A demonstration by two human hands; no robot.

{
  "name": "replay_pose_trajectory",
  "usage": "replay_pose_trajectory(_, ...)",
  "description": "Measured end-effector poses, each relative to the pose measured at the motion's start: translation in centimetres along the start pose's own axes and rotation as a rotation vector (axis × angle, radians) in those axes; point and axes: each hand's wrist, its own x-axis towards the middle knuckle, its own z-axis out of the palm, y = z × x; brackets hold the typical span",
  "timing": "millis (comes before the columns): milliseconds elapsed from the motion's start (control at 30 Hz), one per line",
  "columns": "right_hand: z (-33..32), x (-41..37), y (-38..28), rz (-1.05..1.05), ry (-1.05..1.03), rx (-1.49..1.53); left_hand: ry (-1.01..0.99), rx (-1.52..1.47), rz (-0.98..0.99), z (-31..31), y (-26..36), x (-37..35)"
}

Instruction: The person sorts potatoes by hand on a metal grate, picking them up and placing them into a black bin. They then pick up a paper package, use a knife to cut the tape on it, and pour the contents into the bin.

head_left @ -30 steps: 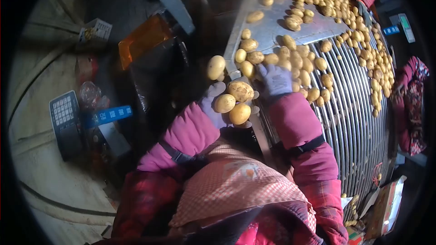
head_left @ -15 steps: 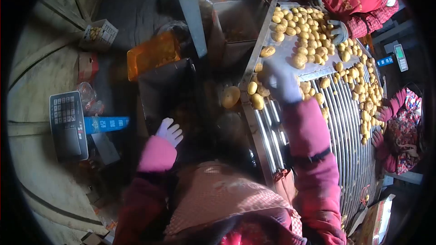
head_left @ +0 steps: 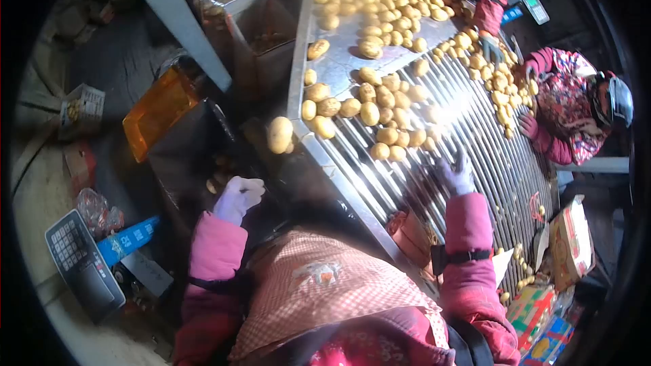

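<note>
My right hand (head_left: 458,175), in a pale purple glove, is over the metal roller table (head_left: 380,193) with its fingers spread and nothing in them. Just beyond it lie potatoes (head_left: 369,114), some on the rollers and many more on the flat metal sheet (head_left: 346,57) at the far end. My left hand (head_left: 239,198), gloved alike, is beside a dark open box (head_left: 180,152). Its fingers are curled together, and I see nothing in them. Two potatoes (head_left: 279,134) show past the table's left edge, above the dark space.
Across the table a person's gloved hand (head_left: 489,49) touches potatoes; another person (head_left: 569,105) works at the right side. An orange crate (head_left: 159,112), a tall bin (head_left: 261,34) and a digital scale (head_left: 81,264) stand on the left. A grey post (head_left: 176,20) rises nearby.
My right hand has drawn back from the potatoes and down over the rollers. Several potatoes have shifted onto the near rollers. My left fingers have curled in, and the view has turned right.
</note>
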Motion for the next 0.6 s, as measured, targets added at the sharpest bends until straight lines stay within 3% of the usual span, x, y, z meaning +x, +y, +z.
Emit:
replay_pose_trajectory(100,1.5,-4.8,1.8,0.213,-0.189,0.147,-0.171,0.214,0.126,6.4,1.6,-1.8)
replay_pose_trajectory(133,-0.6,-5.0,-1.3,0.242,-0.258,-0.025,-0.255,0.338,0.159,8.5,2.3,-2.4)
replay_pose_trajectory(167,-0.2,-4.2,-1.4,0.228,-0.223,0.018,-0.337,0.461,0.194,10.5,2.6,-2.9)
replay_pose_trajectory(233,1.3,-1.4,-0.9,0.333,-0.402,0.287,-0.397,0.524,0.286,14.3,2.4,-3.8)
replay_pose_trajectory(300,3.4,0.9,-1.9,0.157,-0.241,0.227,-0.435,0.593,0.384,16.6,2.0,-3.6)
replay_pose_trajectory(367,4.6,2.4,-4.1,0.195,-0.307,0.272,-0.581,0.726,0.417,17.8,1.1,-1.6)
replay_pose_trajectory(467,1.5,1.4,-7.8,-0.030,-0.337,0.423,-0.435,0.908,0.350,21.5,1.0,1.1)
replay_pose_trajectory(500,2.7,1.8,-5.9,-0.080,-0.163,0.570,-0.423,0.920,0.355,22.3,1.0,2.3)
replay_pose_trajectory(567,2.1,2.5,-0.7,-0.015,0.160,0.332,-0.482,1.208,0.744,23.6,1.1,5.1)
replay_pose_trajectory(600,1.1,2.6,1.3,0.047,0.201,0.144,-0.474,1.217,0.755,24.5,1.2,6.5)
